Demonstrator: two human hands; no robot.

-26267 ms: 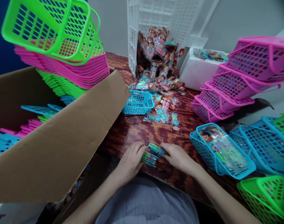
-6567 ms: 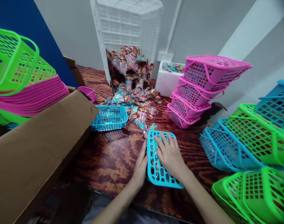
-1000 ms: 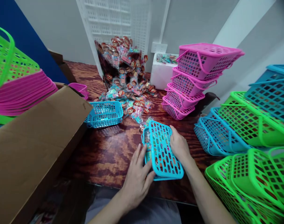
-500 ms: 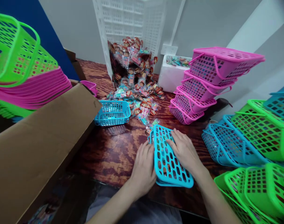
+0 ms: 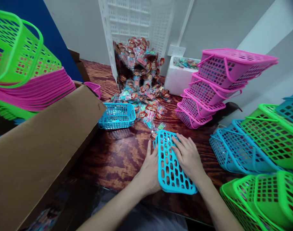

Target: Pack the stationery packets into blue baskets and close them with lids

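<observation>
A blue perforated lid (image 5: 171,171) lies on top of a blue basket near the front edge of the brown wooden table (image 5: 122,154). My right hand (image 5: 188,157) lies flat on the lid with its fingers spread, pressing on it. My left hand (image 5: 150,170) rests against the basket's left side, fingers stretched along the edge. Colourful packets show through the lid's holes. A pile of cartoon-figure packets (image 5: 141,86) spills across the table behind the basket.
A small blue basket (image 5: 117,115) stands at the left of the pile. Pink baskets (image 5: 209,93) are stacked behind on the right; blue (image 5: 235,150) and green baskets (image 5: 264,199) fill the right side. A cardboard box flap (image 5: 43,141) and stacked lids (image 5: 31,89) are at the left. A white crate (image 5: 137,22) and foam box (image 5: 179,75) stand at the back.
The lid, tilted and partly lifted a second ago, now lies flat on the basket. My right hand has moved from the lid's edge onto its top.
</observation>
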